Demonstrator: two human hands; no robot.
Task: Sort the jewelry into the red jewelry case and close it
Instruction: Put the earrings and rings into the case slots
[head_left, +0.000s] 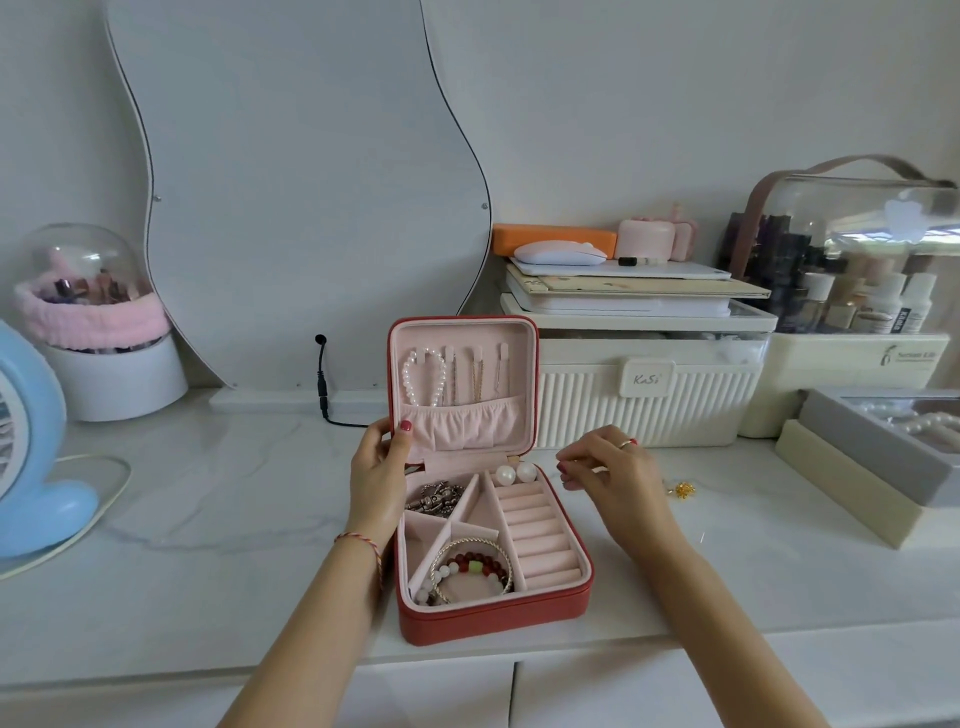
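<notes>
White table (218, 519): case (493, 618) open, mostly filled; gold charm (684, 489) remains right. Left hand (382, 467) grips lid, right hand (613, 470) pinches something tiny.

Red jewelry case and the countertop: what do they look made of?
Red jewelry case: outer shell looks like faux leather, matte with a soft sheen and a seam line around the base; lining looks like pale pink velvety fabric, though the weave is too fine to confirm. Countertop: looks like white marble or a marble-look slab, glossy with faint grey veining.
</notes>
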